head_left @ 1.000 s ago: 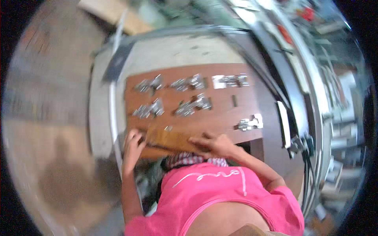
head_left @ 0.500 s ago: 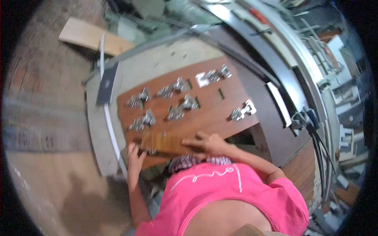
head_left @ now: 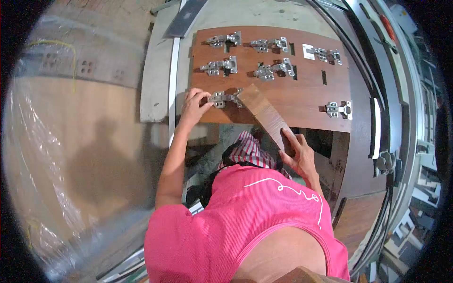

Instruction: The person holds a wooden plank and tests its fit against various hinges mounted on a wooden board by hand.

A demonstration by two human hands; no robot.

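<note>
A reddish-brown board lies on the workbench and bears several metal hinges, such as one at the upper middle. At the board's lower left, my left hand pinches the left end of a hinge. My right hand grips the lower end of a wooden block, fingers on top and thumb at the side. The block slants up to the left, its far end at the right part of that same hinge. Small dark slots show in the board.
The pale bench top extends left of and behind the board. A white strip and a dark plate lie on it. Metal profiles and cables run along the right. Plastic sheeting hangs at the left.
The view has turned and shifted. The wooden block, lying across the board's near edge before, now slants with its far end at the hinge. My left hand now shows at the hinge's left end.
</note>
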